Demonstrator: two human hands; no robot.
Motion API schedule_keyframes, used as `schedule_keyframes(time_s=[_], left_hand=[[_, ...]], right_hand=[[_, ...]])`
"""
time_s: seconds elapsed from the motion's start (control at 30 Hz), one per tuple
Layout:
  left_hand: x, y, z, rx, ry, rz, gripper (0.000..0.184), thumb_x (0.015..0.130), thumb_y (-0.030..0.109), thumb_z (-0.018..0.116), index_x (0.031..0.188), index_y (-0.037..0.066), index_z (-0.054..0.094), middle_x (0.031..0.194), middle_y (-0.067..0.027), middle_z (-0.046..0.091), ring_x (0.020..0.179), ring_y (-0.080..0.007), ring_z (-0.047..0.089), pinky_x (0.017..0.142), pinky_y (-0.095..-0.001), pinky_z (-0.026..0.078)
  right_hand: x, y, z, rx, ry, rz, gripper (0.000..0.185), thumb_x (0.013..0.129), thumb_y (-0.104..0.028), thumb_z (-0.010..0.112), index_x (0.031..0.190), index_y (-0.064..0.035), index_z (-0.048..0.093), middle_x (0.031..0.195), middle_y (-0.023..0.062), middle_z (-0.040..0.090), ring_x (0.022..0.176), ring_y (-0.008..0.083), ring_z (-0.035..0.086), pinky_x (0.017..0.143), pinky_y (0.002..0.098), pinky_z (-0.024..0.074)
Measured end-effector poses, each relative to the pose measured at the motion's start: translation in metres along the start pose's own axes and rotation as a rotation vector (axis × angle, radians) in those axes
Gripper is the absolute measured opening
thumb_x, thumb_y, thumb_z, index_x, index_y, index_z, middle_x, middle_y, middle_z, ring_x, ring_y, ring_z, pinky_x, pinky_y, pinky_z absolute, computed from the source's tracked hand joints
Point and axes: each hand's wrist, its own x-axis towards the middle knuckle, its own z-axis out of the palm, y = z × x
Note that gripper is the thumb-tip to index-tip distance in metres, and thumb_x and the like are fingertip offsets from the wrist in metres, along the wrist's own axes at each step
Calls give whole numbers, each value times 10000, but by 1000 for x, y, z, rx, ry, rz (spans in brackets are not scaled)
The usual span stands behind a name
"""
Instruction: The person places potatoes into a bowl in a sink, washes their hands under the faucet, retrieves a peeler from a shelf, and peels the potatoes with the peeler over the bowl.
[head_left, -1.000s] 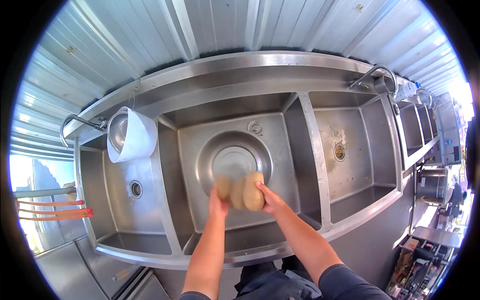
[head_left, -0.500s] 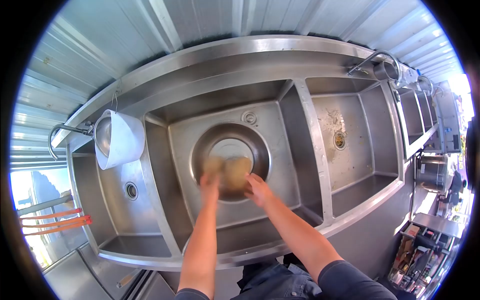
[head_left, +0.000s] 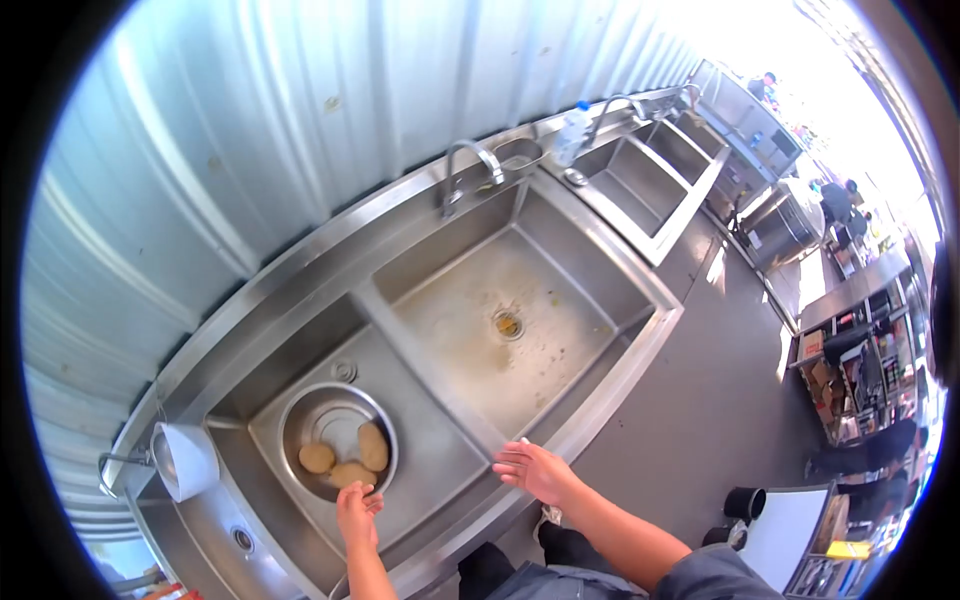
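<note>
Three tan, oval lumps that looked like potatoes [head_left: 373, 447] lay in a round, shiny metal bowl [head_left: 342, 424]. The bowl sat on the floor of a deep, silver metal sink basin [head_left: 425, 450]. It seemed put there so its curved wall would stop the lumps from rolling off.

The left hand [head_left: 357, 514] was by the bowl's near edge, its fingers a bit bent and holding nothing. I couldn't tell if its fingertips touched the nearest lump or just hung over it. The right hand [head_left: 533, 473] was well apart from the bowl, over the sink's front edge. Its fingers were spread out loose, with nothing in them, maybe because it had let go.

One second earlier, both hands had the lumps up over the bowl. Half a second earlier, the lumps were a blur there. Now they lay inside, and the right hand had gone away. The view had turned too, so the next silver metal basin [head_left: 465, 285] showed nearer the middle.
</note>
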Motion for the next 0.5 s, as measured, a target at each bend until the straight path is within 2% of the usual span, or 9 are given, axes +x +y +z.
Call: schedule_keyframes(time_s=[0.07,0.23,0.27,0.33,0.5], left_hand=[[-25,-5,42,13,-108,17,243,1008,198,575,1195,43,576,1051,-138,671,810,-235,679,691,-360,547],[-90,5,150,113,-217,121,230,1034,162,502,1206,33,583,1015,-145,697,800,-226,690,730,-347,566],[-102,13,170,112,-212,144,230,1034,162,502,1206,33,583,1015,-145,697,800,-226,690,730,-347,566],[-108,15,208,132,-268,172,252,1040,167,507,1232,23,583,1024,-150,696,837,-232,695,747,-353,571],[-83,36,300,139,-328,233,296,1035,138,518,1288,-5,573,1047,-159,691,882,-237,698,777,-348,580]], right_hand=[[-31,-25,-41,188,38,-96,502,1061,-402,521,1372,-8,505,1380,195,562,1243,313,593,998,411,517],[-94,-90,-109,364,59,-201,476,1044,-439,535,1255,-13,559,1207,158,660,1041,257,664,865,376,558],[-107,-106,-116,364,36,-204,476,1044,-439,535,1255,-13,559,1207,158,660,1041,257,664,865,376,558],[-120,-135,-137,491,-16,-197,461,1036,-440,546,1232,-23,564,1179,149,660,1014,246,662,840,363,560],[-109,-200,-149,541,-93,-167,429,1028,-432,561,1201,-40,573,1121,131,664,961,231,656,807,349,555]])
